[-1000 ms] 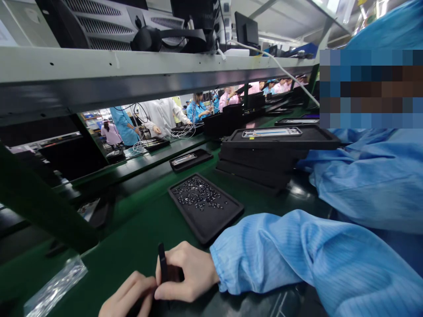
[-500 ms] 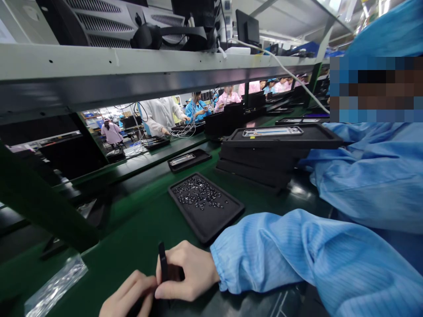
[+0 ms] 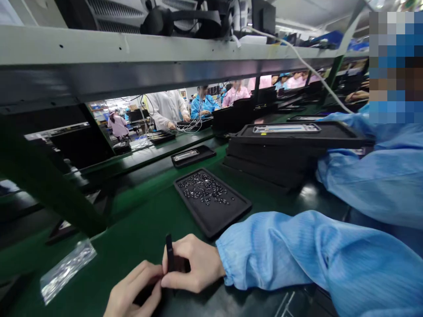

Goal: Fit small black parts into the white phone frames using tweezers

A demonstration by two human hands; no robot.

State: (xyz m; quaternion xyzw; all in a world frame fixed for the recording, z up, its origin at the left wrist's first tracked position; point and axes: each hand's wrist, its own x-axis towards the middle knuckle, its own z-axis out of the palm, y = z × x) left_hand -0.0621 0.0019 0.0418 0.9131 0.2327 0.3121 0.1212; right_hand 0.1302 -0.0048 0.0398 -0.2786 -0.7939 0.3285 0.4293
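My right hand (image 3: pixel 194 264) is closed around a pair of black tweezers (image 3: pixel 169 251), whose upper end sticks up between thumb and fingers. Its tips are hidden below the hand. Against these fingertips, my left hand (image 3: pixel 137 288) is bent in a pinch; whatever lies between its fingers is too small or hidden to make out. Both hands are low over the green bench mat (image 3: pixel 132 237). Just beyond my right hand lies a black tray (image 3: pixel 211 220), with many tiny dark shiny parts (image 3: pixel 205 187) scattered over its far half.
A clear plastic bag (image 3: pixel 68 270) of small parts lies at left, near a green post (image 3: pixel 66 189). Behind stand a small tray (image 3: pixel 206 152) and stacked black trays (image 3: pixel 264 163), a phone frame on top. A metal shelf (image 3: pixel 132 48) crosses overhead. A blue-sleeved co-worker (image 3: pixel 390 176) sits close at right.
The view has shifted, so the bench things sit slightly farther right. My hands keep together with the tweezers in my right. The co-worker's head and arm at right have moved rightward in view.
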